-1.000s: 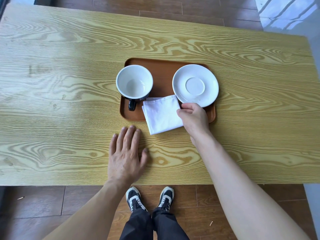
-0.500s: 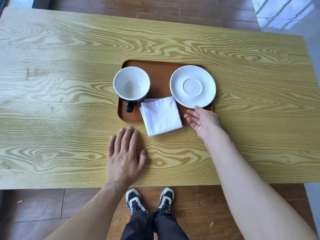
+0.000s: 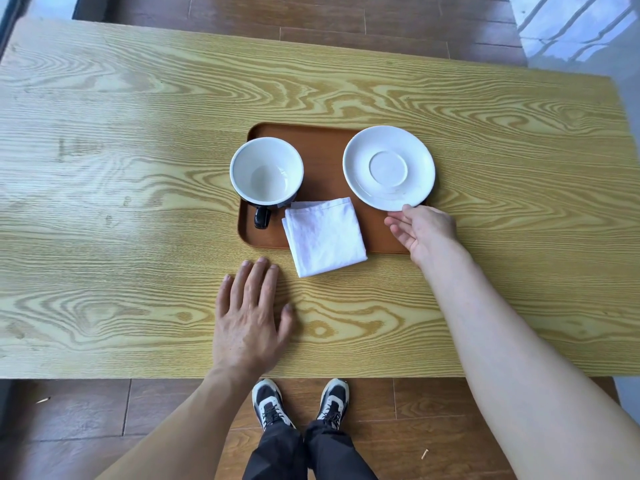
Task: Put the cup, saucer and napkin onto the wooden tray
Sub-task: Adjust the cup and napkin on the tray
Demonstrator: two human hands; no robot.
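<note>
A brown wooden tray (image 3: 322, 140) lies at the middle of the table. On its left part stands a cup (image 3: 266, 171), white inside and dark outside, handle toward me. A white saucer (image 3: 388, 167) rests on the right part, overhanging the tray's right rim. A folded white napkin (image 3: 323, 235) lies between them, its near corner over the tray's front edge and onto the table. My right hand (image 3: 424, 230) is palm up at the tray's front right corner, fingers apart, thumb touching the saucer's near rim. My left hand (image 3: 249, 313) lies flat on the table in front of the tray.
The table (image 3: 138, 168) is a long light wood-grain top with its front edge near my body. Below it are brown floorboards and my two shoes (image 3: 299, 401). A pale tiled area (image 3: 575, 26) shows at the far right.
My right hand has let go of the napkin and moved right to the tray's front right corner, turning palm up under the saucer's rim. My left hand has stayed flat on the table.
</note>
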